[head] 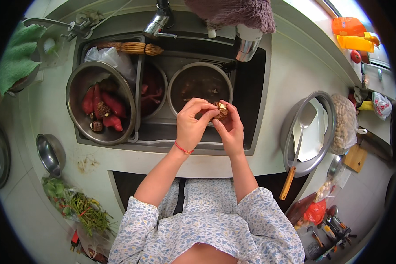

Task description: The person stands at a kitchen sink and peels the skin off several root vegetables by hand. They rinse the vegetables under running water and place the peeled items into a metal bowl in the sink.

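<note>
My right hand (232,130) holds a small brown taro-like tuber (221,114), with a pale bare patch on top. The fingertips of my left hand (195,121) pinch its near side. Both hands are over the near rim of a steel bowl (172,95) in the sink, which holds dark water with small scraps. A wide steel basin (73,109) rests tilted across the sink's left edge. Inside it lie red-skinned sweet potatoes (114,105) and several brown tubers (97,125). Another bowl (164,84), partly hidden by the sink divider, contains reddish pieces.
A chrome faucet (158,24) and a bamboo brush (128,48) are at the sink's back. On the right, a steel pot (287,142) holds a white tray and a wooden-handled ladle (292,178). Leafy greens (85,209) and a small metal bowl (49,155) are at left.
</note>
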`<state>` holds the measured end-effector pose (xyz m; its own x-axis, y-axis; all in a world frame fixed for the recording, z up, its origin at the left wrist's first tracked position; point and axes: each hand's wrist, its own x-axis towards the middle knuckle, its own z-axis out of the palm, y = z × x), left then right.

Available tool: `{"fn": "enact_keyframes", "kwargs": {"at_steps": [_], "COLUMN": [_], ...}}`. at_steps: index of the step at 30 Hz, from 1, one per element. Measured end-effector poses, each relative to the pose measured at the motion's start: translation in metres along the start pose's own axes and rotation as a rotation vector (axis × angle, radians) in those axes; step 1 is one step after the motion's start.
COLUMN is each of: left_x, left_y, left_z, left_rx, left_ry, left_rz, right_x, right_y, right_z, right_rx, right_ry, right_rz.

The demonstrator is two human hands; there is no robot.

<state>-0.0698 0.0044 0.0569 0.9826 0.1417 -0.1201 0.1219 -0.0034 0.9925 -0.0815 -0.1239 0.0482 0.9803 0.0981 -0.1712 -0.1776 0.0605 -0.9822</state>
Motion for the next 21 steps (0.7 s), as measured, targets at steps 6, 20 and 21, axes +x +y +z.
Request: {"fn": "enact_keyframes", "kwargs": {"at_steps": [6, 20, 21], "left_x": [-0.011, -0.009, -0.008], "left_y": [-0.017, -0.002, -0.002], "left_z": [0.001, 0.012, 0.012], "left_rx": [0.091, 0.027, 0.116], "left_ry": [0.11, 0.104, 0.103], "left_rz": [-0.049, 0.022, 0.077], "right_x": [-0.003, -0.007, -0.006], "right_y": [-0.004, 0.002, 0.001], "right_z": [-0.001, 0.001, 0.001], "right_rx": [0.038, 0.235, 0.281], "right_ry": [0.051, 0.074, 0.093], "right_rz": [0.032, 0.049, 0.055]}}
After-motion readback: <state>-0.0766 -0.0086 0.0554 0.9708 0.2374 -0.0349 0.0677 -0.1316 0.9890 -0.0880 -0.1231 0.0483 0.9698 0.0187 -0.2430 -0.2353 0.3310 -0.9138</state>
